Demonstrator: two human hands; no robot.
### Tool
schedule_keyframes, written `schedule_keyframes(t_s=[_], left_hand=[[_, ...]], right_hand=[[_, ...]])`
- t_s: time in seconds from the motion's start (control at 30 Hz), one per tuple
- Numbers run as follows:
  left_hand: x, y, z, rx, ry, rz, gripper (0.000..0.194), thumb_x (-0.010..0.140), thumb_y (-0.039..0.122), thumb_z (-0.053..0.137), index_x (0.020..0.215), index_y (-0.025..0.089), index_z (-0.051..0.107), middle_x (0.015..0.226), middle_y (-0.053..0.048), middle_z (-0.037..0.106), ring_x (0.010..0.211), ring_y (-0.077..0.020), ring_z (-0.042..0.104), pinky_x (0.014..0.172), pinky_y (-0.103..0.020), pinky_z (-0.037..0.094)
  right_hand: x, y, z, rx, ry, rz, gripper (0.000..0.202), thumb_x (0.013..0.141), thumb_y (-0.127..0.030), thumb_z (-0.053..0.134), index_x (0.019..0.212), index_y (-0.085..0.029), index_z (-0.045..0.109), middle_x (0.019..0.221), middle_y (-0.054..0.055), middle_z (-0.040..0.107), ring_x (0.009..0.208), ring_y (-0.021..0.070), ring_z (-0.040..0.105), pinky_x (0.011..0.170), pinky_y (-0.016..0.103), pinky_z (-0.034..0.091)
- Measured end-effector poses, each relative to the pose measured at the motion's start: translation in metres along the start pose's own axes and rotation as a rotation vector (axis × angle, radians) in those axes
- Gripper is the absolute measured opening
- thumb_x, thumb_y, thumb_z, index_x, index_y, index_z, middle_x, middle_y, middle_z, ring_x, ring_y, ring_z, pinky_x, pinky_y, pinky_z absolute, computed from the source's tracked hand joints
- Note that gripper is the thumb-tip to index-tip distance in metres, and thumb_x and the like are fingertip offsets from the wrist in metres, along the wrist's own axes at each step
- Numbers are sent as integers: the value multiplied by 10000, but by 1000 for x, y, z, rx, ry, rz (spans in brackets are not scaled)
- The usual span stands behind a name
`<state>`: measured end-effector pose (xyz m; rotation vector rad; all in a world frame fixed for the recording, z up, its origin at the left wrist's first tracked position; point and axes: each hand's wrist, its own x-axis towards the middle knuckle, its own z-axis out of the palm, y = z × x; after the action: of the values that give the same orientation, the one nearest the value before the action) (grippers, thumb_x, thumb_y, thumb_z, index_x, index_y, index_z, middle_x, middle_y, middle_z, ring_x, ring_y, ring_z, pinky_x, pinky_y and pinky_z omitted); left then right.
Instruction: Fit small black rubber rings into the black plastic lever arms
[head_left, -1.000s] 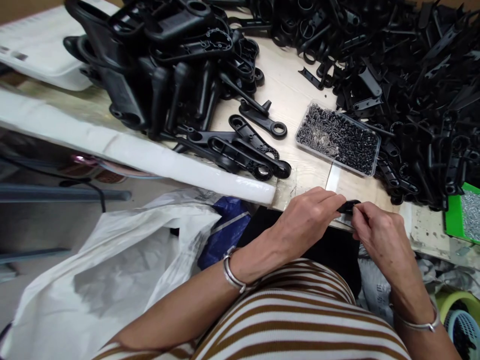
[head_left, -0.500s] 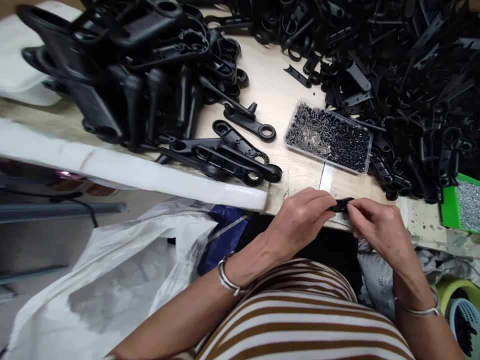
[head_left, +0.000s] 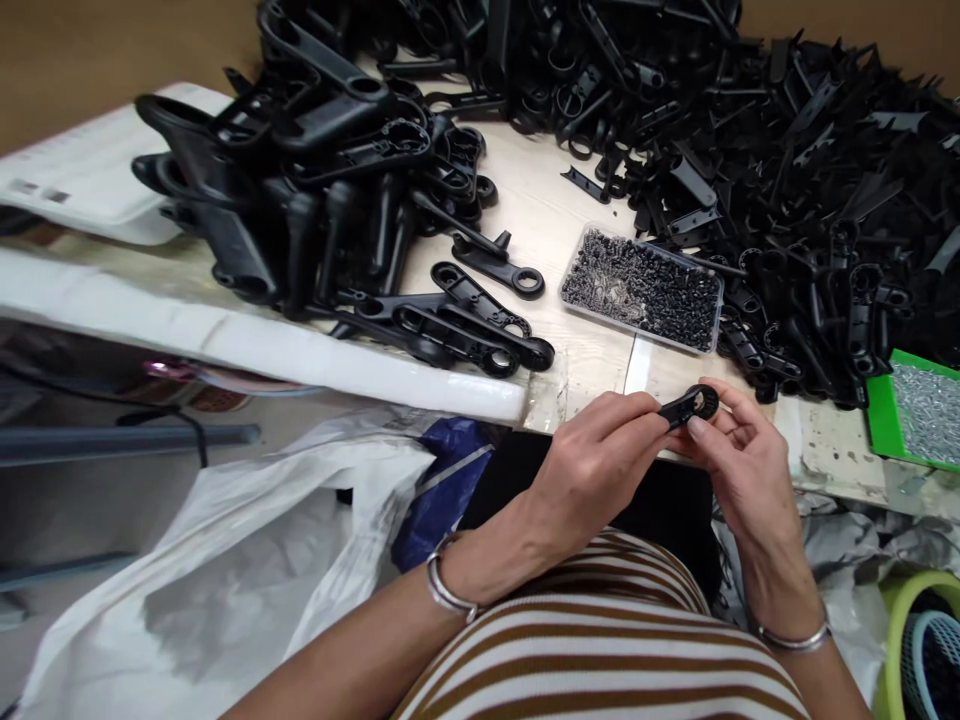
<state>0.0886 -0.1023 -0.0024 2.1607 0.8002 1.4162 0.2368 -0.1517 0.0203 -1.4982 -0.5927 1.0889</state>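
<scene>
- The left hand (head_left: 600,455) is closed in a pinch on the narrow end of a black plastic ring-ended arm (head_left: 681,408), thumb against fingertips.
- The right hand (head_left: 742,450) grips the same piece at its ring, thumb on the lower edge, fingers behind; whether anything small sits under that thumb I cannot tell.
- The arm is in the air between both hands, just above the near edge of the wooden worktable (head_left: 547,165), ribbed ring face showing.
- My worry is that edge: if either pinch slackened, the piece could tip off the smooth fingers and drop onto the dark cloth (head_left: 517,470) below.
- Beyond the hands lies a clear plastic box (head_left: 637,331) of tiny dark parts, some apparently coiled. It has no lid on, so a knock from a wrist or sleeve could scatter them.
- Left of it, loose ring-ended arms (head_left: 480,320) lie overlapping beside a white foam strip (head_left: 262,345) — a brush from the left forearm might slide one over.
- Farther out, a stack of larger black housings (head_left: 330,210) leans unevenly, and a heap of black parts (head_left: 810,210) could slump towards the box if disturbed.
- At far right, a green tray (head_left: 883,415) holds silvery bits, probably screws.
</scene>
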Motion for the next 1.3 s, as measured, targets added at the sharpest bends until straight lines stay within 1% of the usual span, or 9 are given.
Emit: schedule_keyframes(t_s=[0.17,0.3,0.37,0.5,0.6,0.7,0.93,1.1,1.3], left_hand=[[-2,3,-1,23,-21,-15,66,896,136,612,836,160,625,866,-34,701,761,-108,648,717,-208,557],[-7,-2,1,17,-91,-11,74,913,133,582,969,158,624,981,-64,706,832,-127,652,775,-241,566],[-9,-6,2,21,-144,1,151,927,115,542,1055,161,608,1051,-78,697,867,-137,651,805,-258,568],[-11,-10,1,6,-221,-10,281,914,45,498,1157,169,566,1118,-84,665,927,-147,640,829,-258,563],[-11,-9,1,-10,-245,-11,326,903,17,466,1177,175,548,1104,-79,652,945,-148,635,823,-255,569],[-12,-8,2,9,-282,-6,311,909,24,437,1152,180,552,1100,-79,640,951,-151,635,826,-267,577],[-12,-5,4,107,-336,10,357,898,6,355,1157,149,555,1104,-116,632,931,-174,630,808,-320,595],[-10,-4,5,135,-350,-1,380,872,-7,357,1153,148,561,1116,-124,622,955,-188,624,830,-348,590],[-9,-7,7,177,-342,18,443,819,-33,346,1148,180,554,1107,-109,618,966,-185,635,794,-320,600]], right_hand=[[2,2,9,15,93,-31,409,610,-251,832,979,-179,669,806,11,729,672,134,669,626,261,592],[4,4,10,-1,105,-23,403,615,-262,830,978,-181,674,826,18,730,679,142,666,629,276,595],[4,3,8,0,46,3,386,637,-277,826,981,-183,679,873,31,736,731,167,688,672,316,610],[4,-1,-2,73,-167,65,299,749,-317,773,1012,-188,709,969,51,739,840,191,714,791,373,610],[5,-1,-9,114,-200,82,333,798,-361,736,1103,-233,695,1018,43,738,864,192,720,798,399,612],[5,2,-10,96,-155,64,396,767,-358,765,1144,-267,684,1003,27,747,851,194,722,802,427,613],[1,14,7,126,99,-23,424,691,-346,819,1080,-212,716,973,43,753,842,187,707,789,392,620],[0,15,11,195,107,-10,413,682,-304,826,1073,-228,718,959,26,751,794,158,703,776,363,620],[0,13,12,219,99,25,448,676,-322,821,1096,-218,702,988,41,748,816,183,711,793,389,615]])
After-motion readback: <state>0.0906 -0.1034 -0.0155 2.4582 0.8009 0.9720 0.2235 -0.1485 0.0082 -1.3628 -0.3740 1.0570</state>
